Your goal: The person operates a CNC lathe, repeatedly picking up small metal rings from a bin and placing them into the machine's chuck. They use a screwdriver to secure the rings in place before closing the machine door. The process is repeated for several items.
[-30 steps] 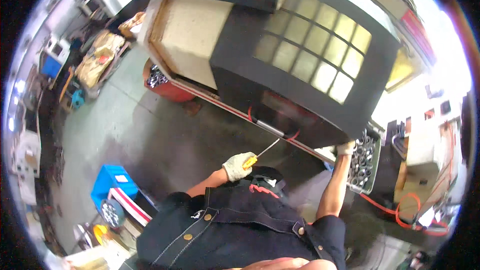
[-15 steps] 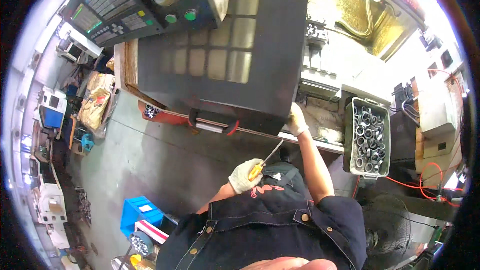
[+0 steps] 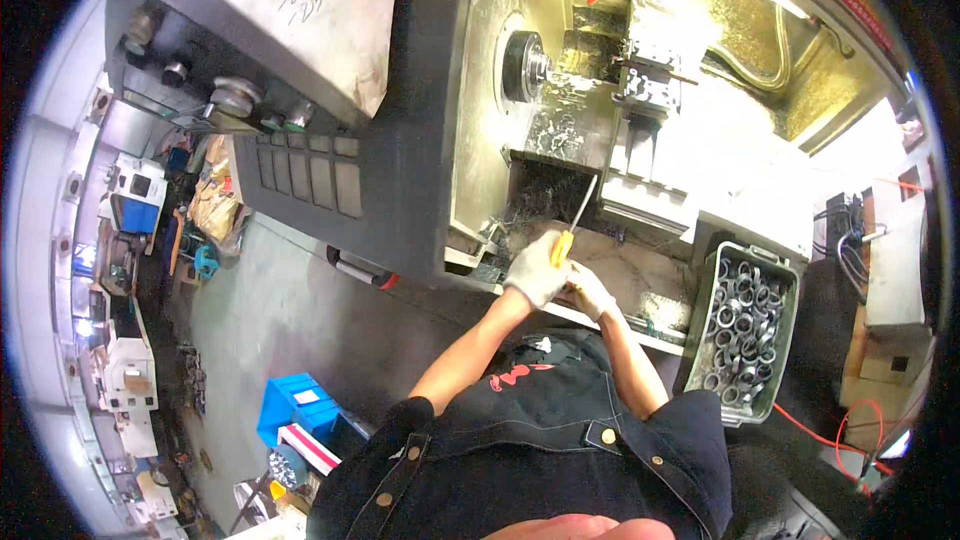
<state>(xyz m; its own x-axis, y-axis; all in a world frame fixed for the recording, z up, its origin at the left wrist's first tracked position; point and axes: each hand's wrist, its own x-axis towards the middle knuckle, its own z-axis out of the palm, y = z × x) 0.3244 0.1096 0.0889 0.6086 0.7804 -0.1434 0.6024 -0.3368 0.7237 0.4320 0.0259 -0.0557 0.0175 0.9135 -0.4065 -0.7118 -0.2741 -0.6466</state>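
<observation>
My gloved left hand (image 3: 537,272) is closed around the yellow handle of a screwdriver (image 3: 564,245). Its long metal shaft points up and away, over the lathe's front opening. Close against it, my gloved right hand (image 3: 591,292) has its fingers curled in toward the left hand; what they hold, if anything, is hidden. Both hands are above the front sill of the lathe. Deeper inside are a dark round chuck (image 3: 524,66) and, to its right, a tool block (image 3: 650,90) on a slide.
The lathe door (image 3: 405,170) stands slid to the left. At the right sits a bin (image 3: 783,380) heaped with metal rings (image 3: 738,335). A control panel (image 3: 225,70) juts out at upper left. A blue crate (image 3: 298,405) is on the floor at lower left.
The lathe door has slid left, uncovering the chuck. My right hand has left the door's edge. My left hand has lifted the screwdriver forward, and both hands have come together at the opening.
</observation>
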